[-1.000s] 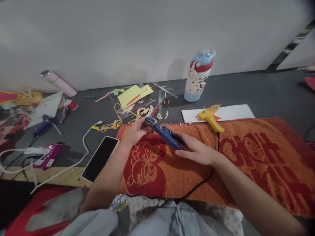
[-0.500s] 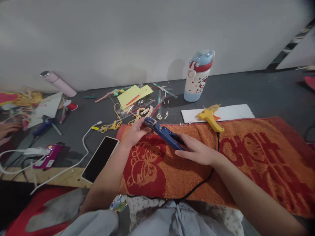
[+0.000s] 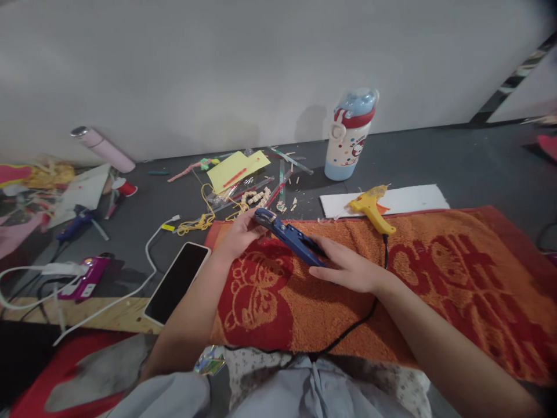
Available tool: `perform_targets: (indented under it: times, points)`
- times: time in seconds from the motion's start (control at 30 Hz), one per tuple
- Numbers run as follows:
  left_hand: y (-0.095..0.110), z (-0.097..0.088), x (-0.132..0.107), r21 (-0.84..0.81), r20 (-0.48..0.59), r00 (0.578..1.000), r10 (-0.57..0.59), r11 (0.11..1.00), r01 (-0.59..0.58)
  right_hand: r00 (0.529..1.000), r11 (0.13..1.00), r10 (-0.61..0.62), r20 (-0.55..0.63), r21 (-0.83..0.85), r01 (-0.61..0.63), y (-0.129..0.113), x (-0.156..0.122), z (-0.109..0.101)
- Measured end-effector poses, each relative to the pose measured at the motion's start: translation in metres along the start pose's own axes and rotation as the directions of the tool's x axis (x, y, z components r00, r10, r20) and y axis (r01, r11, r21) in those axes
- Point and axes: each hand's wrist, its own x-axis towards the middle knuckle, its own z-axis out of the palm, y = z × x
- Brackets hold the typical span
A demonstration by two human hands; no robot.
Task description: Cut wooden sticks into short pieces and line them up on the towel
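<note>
The left hand (image 3: pixel 240 237) still grips the far end of a long dark-blue tool (image 3: pixel 290 237), the right hand (image 3: pixel 348 269) its near end, above an orange-and-red terry towel (image 3: pixel 313 313); the unchanged hold suggests steadying, while another person's hand has left view.

The long dark-blue tool (image 3: pixel 289 234) slants between left hand (image 3: pixel 240 233) and right hand (image 3: pixel 348 265) over the orange towel (image 3: pixel 311 313).
</note>
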Motion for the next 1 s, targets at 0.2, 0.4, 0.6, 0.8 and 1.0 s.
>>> perform_targets:
  times: [0.2,0.4,0.6,0.8,1.0]
  points:
    - [0.000,0.001,0.000,0.020,-0.043,0.999,0.010,1.000,-0.010,1.000,1.000,0.026,0.009,0.005,-0.026,-0.003,0.000,0.000]
    - [-0.004,-0.001,0.001,0.026,-0.050,0.999,0.013,1.000,-0.011,0.999,0.999,0.032,0.016,-0.001,-0.032,-0.003,0.001,0.000]
    - [-0.004,-0.003,0.001,0.044,-0.042,0.999,0.023,0.999,-0.022,0.999,0.999,0.039,0.017,-0.008,-0.039,-0.003,0.001,0.000]
    - [-0.002,0.001,0.002,0.030,-0.050,0.999,0.007,1.000,-0.005,0.999,0.999,0.052,0.006,0.005,-0.052,-0.001,0.000,0.000]
    - [0.008,0.010,0.001,0.101,-0.150,0.986,-0.075,0.991,0.090,0.994,0.999,0.041,-0.100,0.007,-0.040,0.005,0.001,0.003]
